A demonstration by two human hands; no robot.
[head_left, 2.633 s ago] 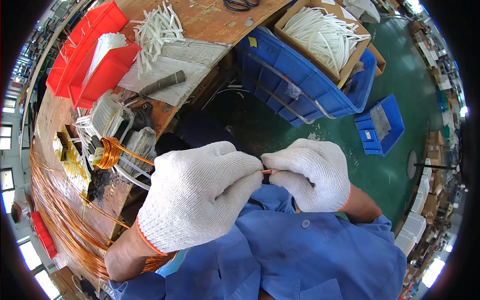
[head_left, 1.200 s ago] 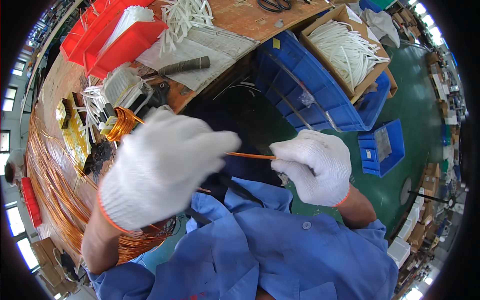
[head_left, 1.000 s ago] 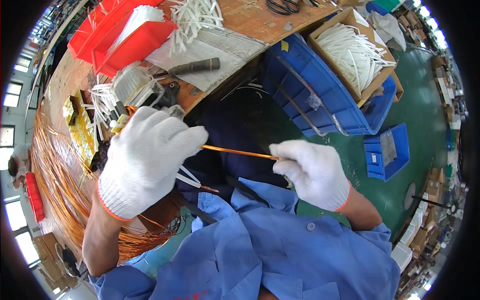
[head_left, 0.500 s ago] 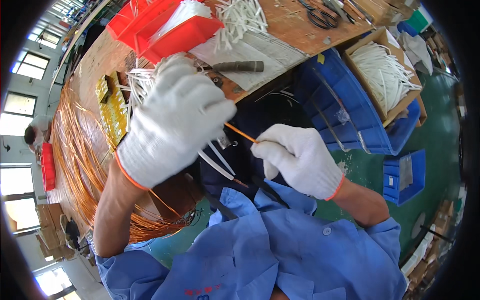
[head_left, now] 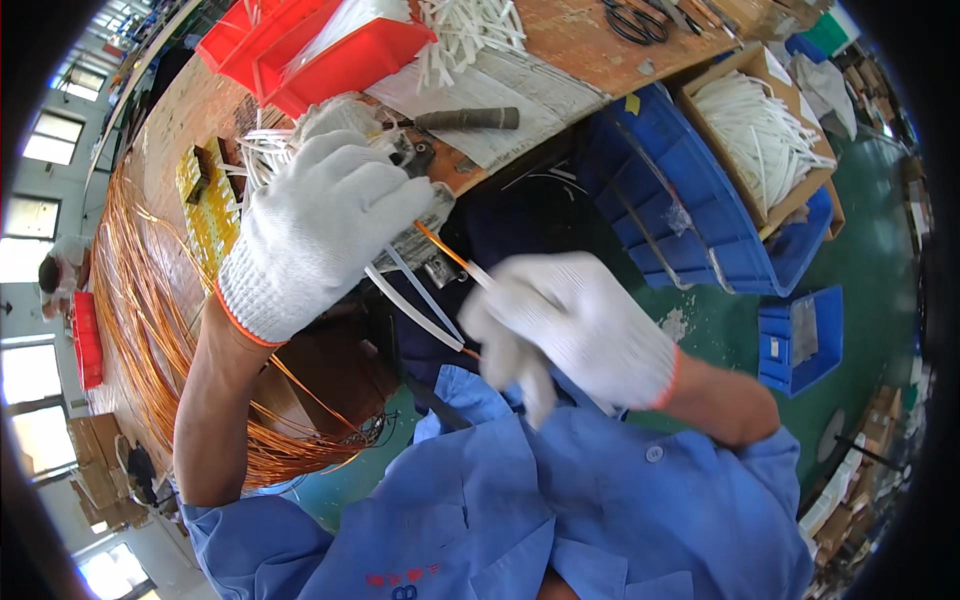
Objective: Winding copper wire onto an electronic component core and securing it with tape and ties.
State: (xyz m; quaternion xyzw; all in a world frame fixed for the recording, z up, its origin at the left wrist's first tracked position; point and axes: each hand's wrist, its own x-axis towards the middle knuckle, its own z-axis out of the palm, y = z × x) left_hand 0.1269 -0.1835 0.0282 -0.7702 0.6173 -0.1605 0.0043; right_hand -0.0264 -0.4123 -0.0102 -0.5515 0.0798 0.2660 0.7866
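My left hand, in a white knit glove, is closed over the table edge, with an orange copper wire coming out past its fingers. My right hand, gloved the same way, pinches around the wire's free end with thumb and forefinger; its lower fingers are smeared by motion. A pale piece at the wire's end could be a white sleeve or a glove fingertip; I cannot tell. Below my left hand hang white sleeved leads, one with a bare coppery tip. A metal fixture shows partly behind them.
A bundle of copper wires bends along the left side. On the bench are a yellow worn block, red bins, white tubes, a dark-handled tool and scissors. At right, a blue crate supports a tube-filled carton.
My right hand has moved slightly down and left along the wire, its lower fingers loosening. My left hand stays closed near the same spot. The whole view has shifted a little.
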